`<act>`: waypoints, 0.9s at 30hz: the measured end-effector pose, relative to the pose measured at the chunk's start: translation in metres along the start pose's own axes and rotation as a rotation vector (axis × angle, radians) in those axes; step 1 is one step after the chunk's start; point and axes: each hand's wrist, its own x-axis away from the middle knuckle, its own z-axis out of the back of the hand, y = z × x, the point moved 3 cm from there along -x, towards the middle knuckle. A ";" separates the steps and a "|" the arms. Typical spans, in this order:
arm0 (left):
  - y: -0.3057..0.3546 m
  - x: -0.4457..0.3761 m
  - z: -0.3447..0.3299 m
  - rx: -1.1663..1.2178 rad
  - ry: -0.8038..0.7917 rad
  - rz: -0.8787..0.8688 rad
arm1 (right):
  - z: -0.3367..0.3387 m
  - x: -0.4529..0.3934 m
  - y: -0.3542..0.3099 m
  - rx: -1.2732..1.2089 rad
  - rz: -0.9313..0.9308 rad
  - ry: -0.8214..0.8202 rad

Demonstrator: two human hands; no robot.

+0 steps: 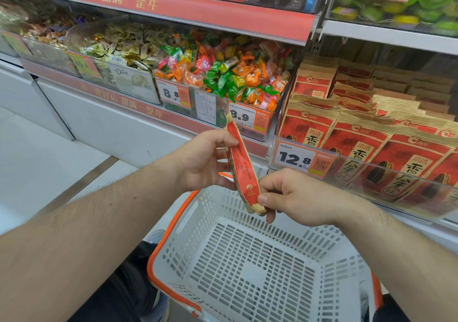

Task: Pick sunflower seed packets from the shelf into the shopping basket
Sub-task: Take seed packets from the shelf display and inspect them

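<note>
A red and tan sunflower seed packet (pixel 244 166) is held edge-on above the far rim of the shopping basket (pixel 223 267), which is white with an orange rim and has nothing in it. My left hand (pixel 203 160) grips the packet's upper part, thumb on its near side. Thumb and fingers of my right hand (pixel 292 197) pinch its lower end. More of the same packets (pixel 366 145) stand in rows on the shelf at the right, behind a clear front panel with a 12.8 price tag (pixel 296 158).
Clear bins of loose wrapped candies (pixel 223 76) fill the shelf to the left of the packets. A white freezer cabinet (pixel 29 93) stands further left, on a pale floor. Upper shelves (pixel 198 12) overhang the bins.
</note>
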 end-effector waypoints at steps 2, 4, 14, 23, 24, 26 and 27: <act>0.002 0.002 0.000 0.006 -0.002 -0.008 | 0.000 0.002 -0.002 -0.027 -0.001 0.014; 0.004 0.003 0.000 0.038 -0.018 -0.036 | 0.002 0.004 -0.003 -0.077 -0.020 0.069; 0.007 0.009 -0.018 0.192 -0.414 -0.161 | 0.005 -0.006 0.016 -0.595 -0.106 0.169; 0.015 -0.004 -0.021 -0.132 -0.109 -0.236 | 0.015 0.007 0.018 -0.548 -0.096 0.480; 0.016 -0.005 -0.023 -0.171 -0.088 -0.259 | 0.017 0.010 0.018 -0.560 -0.101 0.504; 0.019 -0.006 -0.029 -0.262 -0.064 -0.314 | 0.020 0.017 0.020 -0.579 -0.111 0.535; 0.021 -0.007 -0.033 -0.295 -0.054 -0.339 | 0.021 0.021 0.020 -0.585 -0.114 0.547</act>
